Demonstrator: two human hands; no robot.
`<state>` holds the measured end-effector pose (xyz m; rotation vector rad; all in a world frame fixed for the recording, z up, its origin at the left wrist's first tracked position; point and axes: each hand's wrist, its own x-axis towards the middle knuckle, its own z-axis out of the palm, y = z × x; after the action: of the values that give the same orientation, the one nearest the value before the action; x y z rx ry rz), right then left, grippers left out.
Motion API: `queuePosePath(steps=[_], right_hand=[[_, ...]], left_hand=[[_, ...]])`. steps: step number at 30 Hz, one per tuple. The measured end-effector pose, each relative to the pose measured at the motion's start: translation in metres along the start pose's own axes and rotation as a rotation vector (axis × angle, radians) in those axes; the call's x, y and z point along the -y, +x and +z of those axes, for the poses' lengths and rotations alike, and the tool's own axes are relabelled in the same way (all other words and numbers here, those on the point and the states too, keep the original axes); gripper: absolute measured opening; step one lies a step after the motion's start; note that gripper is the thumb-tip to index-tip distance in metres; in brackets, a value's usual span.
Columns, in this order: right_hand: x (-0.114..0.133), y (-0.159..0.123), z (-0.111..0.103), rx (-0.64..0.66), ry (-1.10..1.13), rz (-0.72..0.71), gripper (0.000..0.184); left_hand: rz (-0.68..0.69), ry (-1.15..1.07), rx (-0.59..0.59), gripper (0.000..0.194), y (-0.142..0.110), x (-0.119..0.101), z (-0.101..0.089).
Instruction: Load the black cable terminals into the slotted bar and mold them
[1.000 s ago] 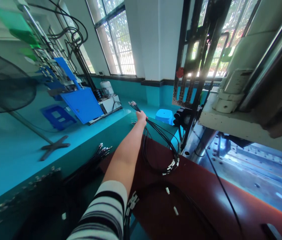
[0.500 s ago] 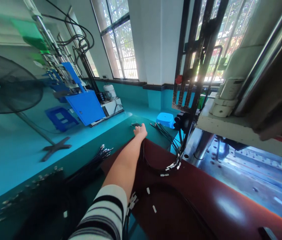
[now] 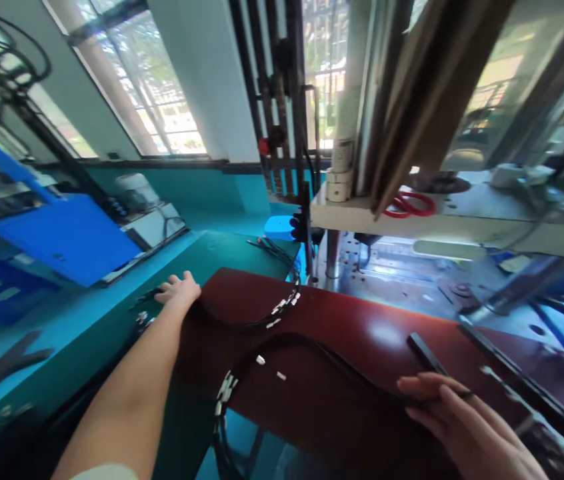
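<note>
My left hand (image 3: 177,290) reaches over the far left corner of the dark red tabletop (image 3: 362,327). Its fingers close on a bundle of thin black cables, with the tips (image 3: 143,297) poking out on the left. From that hand the cables run right across the tabletop to white tags (image 3: 282,308). At lower right, my right hand (image 3: 467,413) pinches a second run of black cables (image 3: 332,357), its thumb and fingers drawn together. This run arcs left to several white tags (image 3: 225,390) and drops over the near edge.
Two loose white tags (image 3: 272,368) lie on the tabletop. A dark bar (image 3: 426,353) is near my right hand. A metal press (image 3: 392,257) with red-handled scissors (image 3: 412,203) stands behind. Beyond are a blue cabinet (image 3: 67,237), a blue stool (image 3: 279,228) and a green surface (image 3: 257,257).
The view has swung right. My left hand has moved left and nearer with its cable bundle. My right hand has come into view, holding the other cables.
</note>
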<state>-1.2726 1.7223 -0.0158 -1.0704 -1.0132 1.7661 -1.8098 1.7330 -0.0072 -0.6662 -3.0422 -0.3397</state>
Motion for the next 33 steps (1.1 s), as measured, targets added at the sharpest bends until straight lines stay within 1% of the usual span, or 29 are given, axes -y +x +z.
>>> queuePosePath(steps=[1,2,3,4,5,6,7,8,9,10,11,12,14,16,17,18,19,20,21,22,23,24,25,26,27,28,29,31,33], right_hand=[[0.009,0.000,0.002,0.015,-0.037,-0.005,0.034],[0.016,0.001,0.005,0.048,-0.084,-0.001,0.034],[0.020,0.001,0.009,0.094,-0.128,0.014,0.034],[0.021,0.001,0.013,0.151,-0.161,0.038,0.034],[0.020,0.001,0.018,0.217,-0.180,0.067,0.035],[0.017,-0.001,0.024,0.283,-0.184,0.099,0.036],[0.013,-0.003,0.031,0.341,-0.181,0.131,0.037],[0.008,-0.006,0.038,0.389,-0.177,0.164,0.039],[0.004,-0.009,0.044,0.426,-0.177,0.195,0.040],[0.000,-0.012,0.050,0.449,-0.179,0.217,0.041],[-0.004,-0.015,0.055,0.458,-0.181,0.232,0.042],[-0.007,-0.018,0.058,0.461,-0.182,0.240,0.043],[-0.012,-0.021,0.062,0.465,-0.184,0.238,0.043],[-0.013,-0.022,0.062,0.460,-0.193,0.243,0.041],[-0.012,-0.022,0.060,0.461,-0.215,0.248,0.041],[-0.010,-0.023,0.057,0.467,-0.262,0.239,0.039],[-0.006,-0.025,0.052,0.473,-0.343,0.200,0.038],[0.000,-0.028,0.044,0.473,-0.457,0.124,0.036],[0.006,-0.032,0.034,0.454,-0.596,0.015,0.033],[0.013,-0.036,0.021,0.407,-0.749,-0.117,0.031],[0.019,-0.041,0.005,0.329,-0.900,-0.249,0.031],[0.023,-0.046,-0.013,0.215,-1.038,-0.354,0.032],[0.025,-0.051,-0.032,0.103,-1.169,-0.420,0.034],[0.025,-0.054,-0.050,0.007,-1.291,-0.451,0.035],[0.022,-0.057,-0.067,-0.056,-1.400,-0.445,0.038],[0.018,-0.059,-0.081,-0.081,-1.485,-0.430,0.041],[0.013,-0.060,-0.092,-0.073,-1.544,-0.409,0.044],[0.004,-0.060,-0.104,-0.001,-1.584,-0.380,0.045],[-0.001,-0.055,-0.105,0.080,-1.561,-0.366,0.046]], left_hand=[[0.086,-0.030,-0.080,0.044,-0.010,-0.012,-0.006],[0.205,-0.101,-0.140,0.044,-0.025,-0.028,-0.015],[0.347,-0.214,-0.156,0.043,-0.044,-0.046,-0.024],[0.488,-0.362,-0.090,0.038,-0.070,-0.066,-0.032],[0.631,-0.528,0.094,0.033,-0.101,-0.087,-0.040],[0.755,-0.671,0.316,0.031,-0.136,-0.107,-0.046],[0.888,-0.735,0.540,0.029,-0.173,-0.126,-0.049],[1.006,-0.745,0.734,0.027,-0.210,-0.144,-0.049],[1.095,-0.768,0.857,0.026,-0.245,-0.160,-0.047],[1.126,-0.829,0.940,0.027,-0.276,-0.174,-0.044],[1.118,-0.893,1.018,0.029,-0.302,-0.187,-0.040],[1.066,-0.963,1.095,0.030,-0.323,-0.198,-0.036],[0.946,-1.095,1.288,0.028,-0.352,-0.215,-0.030],[0.857,-1.188,1.447,0.022,-0.367,-0.226,-0.029],[0.824,-1.213,1.493,0.019,-0.370,-0.230,-0.030],[0.791,-1.224,1.502,0.016,-0.372,-0.233,-0.032],[0.765,-1.219,1.478,0.013,-0.371,-0.236,-0.032],[0.757,-1.204,1.423,0.010,-0.368,-0.238,-0.031],[0.786,-1.183,1.334,0.008,-0.364,-0.240,-0.029],[0.847,-1.154,1.204,0.008,-0.358,-0.240,-0.024],[0.928,-1.111,1.056,0.008,-0.350,-0.240,-0.017],[1.008,-1.047,0.925,0.008,-0.343,-0.238,-0.009],[1.071,-0.964,0.843,0.007,-0.335,-0.235,0.000],[1.103,-0.868,0.831,0.007,-0.330,-0.231,0.010],[1.100,-0.767,0.890,0.007,-0.326,-0.226,0.019],[1.065,-0.682,0.983,0.008,-0.324,-0.221,0.027],[1.010,-0.626,1.079,0.008,-0.325,-0.217,0.032],[0.879,-0.624,1.208,0.007,-0.330,-0.210,0.038],[0.757,-0.723,1.306,0.003,-0.339,-0.207,0.037]])
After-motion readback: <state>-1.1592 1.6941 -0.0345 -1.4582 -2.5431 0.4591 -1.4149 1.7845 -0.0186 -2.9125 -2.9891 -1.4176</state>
